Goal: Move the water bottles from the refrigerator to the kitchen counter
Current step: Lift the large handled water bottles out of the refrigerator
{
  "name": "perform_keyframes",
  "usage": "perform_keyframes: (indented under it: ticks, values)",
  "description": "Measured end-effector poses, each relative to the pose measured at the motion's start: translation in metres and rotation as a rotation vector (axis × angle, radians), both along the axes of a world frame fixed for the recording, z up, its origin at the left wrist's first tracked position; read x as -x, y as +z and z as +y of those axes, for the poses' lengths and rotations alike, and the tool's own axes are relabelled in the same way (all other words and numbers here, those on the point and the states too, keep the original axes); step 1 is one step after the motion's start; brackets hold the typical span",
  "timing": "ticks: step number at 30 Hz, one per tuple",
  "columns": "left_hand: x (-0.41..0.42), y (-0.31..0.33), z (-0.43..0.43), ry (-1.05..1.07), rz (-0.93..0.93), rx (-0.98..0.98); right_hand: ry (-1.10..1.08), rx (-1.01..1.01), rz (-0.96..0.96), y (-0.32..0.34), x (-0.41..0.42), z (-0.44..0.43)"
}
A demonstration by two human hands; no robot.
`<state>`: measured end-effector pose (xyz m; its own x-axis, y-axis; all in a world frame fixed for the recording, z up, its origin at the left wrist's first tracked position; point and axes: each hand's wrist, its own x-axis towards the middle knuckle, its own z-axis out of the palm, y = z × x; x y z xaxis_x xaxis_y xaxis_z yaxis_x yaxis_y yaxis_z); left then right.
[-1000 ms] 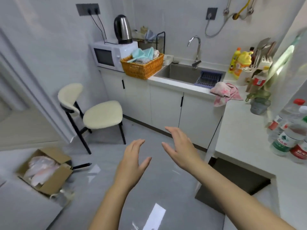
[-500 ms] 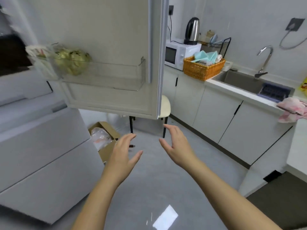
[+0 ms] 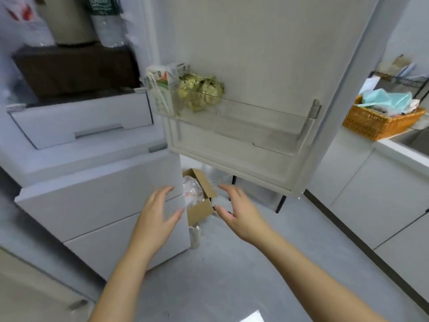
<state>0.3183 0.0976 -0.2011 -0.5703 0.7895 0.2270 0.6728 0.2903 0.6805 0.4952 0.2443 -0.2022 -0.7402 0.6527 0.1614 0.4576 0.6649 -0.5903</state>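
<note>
The white refrigerator (image 3: 97,196) stands at the left with its upper door (image 3: 267,66) swung open toward me. On a shelf inside at the top left stand a water bottle with a green label (image 3: 105,22) and another with a red label (image 3: 25,22), both cut off by the frame's top. My left hand (image 3: 157,217) and my right hand (image 3: 239,210) hover empty at waist height in front of the lower drawers, fingers spread, well below the bottles. The kitchen counter (image 3: 404,149) shows at the right edge.
The door bin (image 3: 232,115) holds a carton (image 3: 160,89) and green-wrapped items (image 3: 199,91). A cardboard box (image 3: 199,198) sits on the floor under the door. An orange basket (image 3: 380,119) with cloths rests on the counter. Grey floor lies ahead.
My view has swung left from the sink counter to the open refrigerator, whose shelf bottles have come into sight. Both hands stay empty and spread in front of me.
</note>
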Motion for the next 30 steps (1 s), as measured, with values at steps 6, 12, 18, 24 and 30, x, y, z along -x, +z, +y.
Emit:
perform_keyframes:
  ticks: [6, 12, 18, 24, 30]
  values:
    - [0.072, 0.02, -0.001, 0.184, 0.029, -0.027, 0.233, 0.041, 0.041, 0.018, 0.103, 0.028]
    - [0.122, 0.026, -0.015, 0.314, 0.036, -0.087, 0.389, 0.074, 0.085, 0.029, 0.19, 0.024]
    - [0.197, 0.041, -0.014, 0.385, 0.091, -0.171, 0.427, 0.041, 0.141, 0.043, 0.268, 0.024]
    - [0.302, 0.076, -0.001, 0.349, 0.174, -0.256, 0.397, -0.032, 0.203, 0.077, 0.369, 0.027]
    - [0.416, 0.143, 0.039, 0.274, 0.307, -0.346, 0.24, -0.196, 0.289, 0.136, 0.479, 0.056]
